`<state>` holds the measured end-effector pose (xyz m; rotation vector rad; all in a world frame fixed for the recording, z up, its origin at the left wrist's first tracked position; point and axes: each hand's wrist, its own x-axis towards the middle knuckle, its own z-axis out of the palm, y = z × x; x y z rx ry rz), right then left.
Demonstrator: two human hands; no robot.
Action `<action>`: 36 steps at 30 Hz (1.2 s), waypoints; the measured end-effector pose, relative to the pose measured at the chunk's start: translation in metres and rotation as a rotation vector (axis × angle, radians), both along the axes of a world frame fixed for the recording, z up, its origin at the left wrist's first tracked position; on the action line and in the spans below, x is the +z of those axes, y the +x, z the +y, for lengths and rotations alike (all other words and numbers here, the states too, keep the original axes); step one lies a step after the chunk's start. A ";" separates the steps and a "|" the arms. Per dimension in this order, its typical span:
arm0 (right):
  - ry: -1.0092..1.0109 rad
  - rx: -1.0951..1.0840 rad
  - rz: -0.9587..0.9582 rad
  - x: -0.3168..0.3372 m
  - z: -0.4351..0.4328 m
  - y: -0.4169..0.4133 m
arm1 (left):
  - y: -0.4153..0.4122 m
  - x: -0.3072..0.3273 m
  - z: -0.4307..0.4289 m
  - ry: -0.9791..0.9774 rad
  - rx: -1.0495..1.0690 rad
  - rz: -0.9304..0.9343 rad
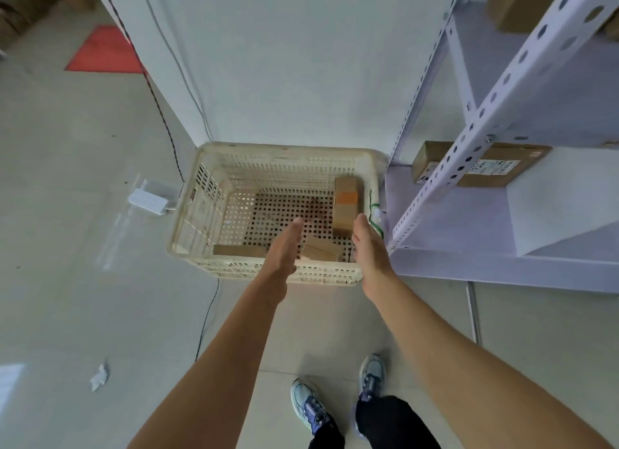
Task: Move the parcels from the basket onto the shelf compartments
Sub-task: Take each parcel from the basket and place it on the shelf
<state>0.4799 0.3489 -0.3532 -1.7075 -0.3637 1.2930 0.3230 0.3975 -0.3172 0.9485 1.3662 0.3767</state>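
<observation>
Parcels (345, 226): three visible in the basket (187, 200), which sits on the floor against the wall, just beside the shelf (452, 221). My guess is it's parked there to keep the carry short.

- tall parcel (346, 199), orange tape, stands on end against the basket's right wall
- flat parcel (239, 250) lies along the near wall, left side
- middle parcel (321, 249) lies by the near wall, partly hidden behind my left hand (283, 244)

Hands: left hand and right hand (368, 244) both have straight fingers, palms facing each other, apart, holding nothing. They hang over the near end of the basket with the middle parcel between them. Can't tell from this angle how far above it they are.

Read: this is the setup for a two-hand pick of the middle parcel. I think the palms face in because it lies low against the wall, so squeezing from both sides looks easier than getting fingers under it.

Shelf: one shelved parcel (432, 160) lies flat on the lower level, partly behind the post (469, 167). Another box (516, 3) sits on the level above. So the task looks part done, with three to go.

Watch: my right hand is just beside the tall parcel, and a sloppy reach could tip it.
</observation>
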 end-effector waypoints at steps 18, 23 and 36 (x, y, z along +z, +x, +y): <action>-0.318 -0.052 0.013 -0.142 0.110 0.012 | 0.000 -0.140 0.142 -0.235 -0.166 0.183; -0.411 -0.059 0.019 -0.189 0.126 0.015 | 0.007 -0.202 0.162 -0.364 -0.212 0.232; -0.671 -0.205 0.024 -0.312 0.150 0.038 | 0.038 -0.349 0.196 -0.484 -0.318 0.252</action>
